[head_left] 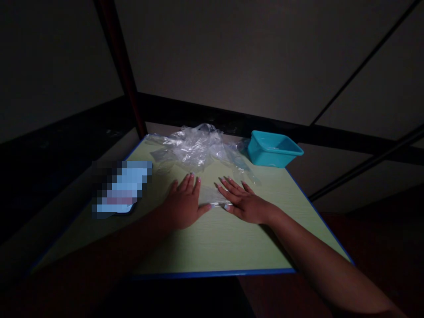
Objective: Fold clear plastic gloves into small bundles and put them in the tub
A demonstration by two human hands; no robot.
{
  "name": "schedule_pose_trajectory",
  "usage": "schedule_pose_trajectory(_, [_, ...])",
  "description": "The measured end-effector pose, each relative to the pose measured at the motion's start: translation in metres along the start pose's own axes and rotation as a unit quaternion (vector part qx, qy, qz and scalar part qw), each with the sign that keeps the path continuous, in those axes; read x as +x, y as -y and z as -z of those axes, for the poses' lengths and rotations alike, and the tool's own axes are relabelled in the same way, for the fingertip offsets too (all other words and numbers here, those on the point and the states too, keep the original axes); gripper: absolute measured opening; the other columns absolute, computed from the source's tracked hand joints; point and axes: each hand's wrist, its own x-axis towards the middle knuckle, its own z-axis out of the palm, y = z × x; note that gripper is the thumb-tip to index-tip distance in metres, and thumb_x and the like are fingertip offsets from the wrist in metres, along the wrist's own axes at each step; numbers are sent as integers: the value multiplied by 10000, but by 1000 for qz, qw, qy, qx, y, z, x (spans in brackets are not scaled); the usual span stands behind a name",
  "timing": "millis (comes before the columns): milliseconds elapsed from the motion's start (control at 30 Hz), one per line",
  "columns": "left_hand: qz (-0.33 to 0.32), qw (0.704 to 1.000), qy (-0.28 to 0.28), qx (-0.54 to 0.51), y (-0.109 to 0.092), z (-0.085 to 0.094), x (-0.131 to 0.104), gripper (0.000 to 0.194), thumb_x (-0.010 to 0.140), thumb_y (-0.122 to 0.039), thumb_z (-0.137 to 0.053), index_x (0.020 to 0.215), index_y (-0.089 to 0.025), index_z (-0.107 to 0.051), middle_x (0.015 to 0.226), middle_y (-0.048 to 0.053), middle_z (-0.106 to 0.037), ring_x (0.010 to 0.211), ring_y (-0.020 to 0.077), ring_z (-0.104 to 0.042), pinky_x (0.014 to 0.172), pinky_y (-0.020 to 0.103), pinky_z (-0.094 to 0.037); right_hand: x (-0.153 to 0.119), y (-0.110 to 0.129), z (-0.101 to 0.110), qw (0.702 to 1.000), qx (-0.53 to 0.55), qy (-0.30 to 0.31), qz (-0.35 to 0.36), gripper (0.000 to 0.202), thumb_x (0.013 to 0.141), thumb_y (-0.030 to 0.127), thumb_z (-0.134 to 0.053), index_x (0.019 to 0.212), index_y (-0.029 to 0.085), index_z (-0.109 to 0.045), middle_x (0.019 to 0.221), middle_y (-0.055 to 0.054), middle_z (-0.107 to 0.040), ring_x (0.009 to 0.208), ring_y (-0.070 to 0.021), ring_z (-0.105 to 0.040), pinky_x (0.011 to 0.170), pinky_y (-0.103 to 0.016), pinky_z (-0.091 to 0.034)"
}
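Note:
A clear plastic bag (209, 195) lies flattened on the table, partly hidden under my hands. My left hand (183, 201) rests palm down on its left part, fingers stretched out and thumb pointing right. On the right side, my right hand (243, 203) presses flat with its fingers spread. Both thumbs lie close to the near edge of the bag. Just beyond my fingertips is a loose, crumpled heap of clear plastic bags (198, 145).
A turquoise plastic basket (273, 154) stands at the table's back right corner. On the left lies a lit, pixelated phone-like device (124, 187). The pale green table (212, 251) has a blue edge and stands near a wall (225, 57).

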Motion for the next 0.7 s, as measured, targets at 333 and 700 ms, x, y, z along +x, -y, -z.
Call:
schedule_pose_trajectory(333, [-201,978,-52,-24,-13,12,-1,749,899,-595,-313,1483,-156,-145,1542,129,-113,1430,247,-90,1129,486,-88,4,3,-4,1000,-7,-11,-8,738,940,541,-267,1493,137,8,1543,-132,-10,1426,-232,40,1108,-564,-42])
schedule_pose_trajectory(700, [-222,974,26,-38,-7,1,-2,573,907,-560,-371,1403,-273,-381,1527,113,-174,1415,295,-151,1092,557,-157,5,5,-3,999,3,-25,-43,705,954,519,-215,1485,176,97,1546,-98,7,1425,-230,34,1112,-556,-27])
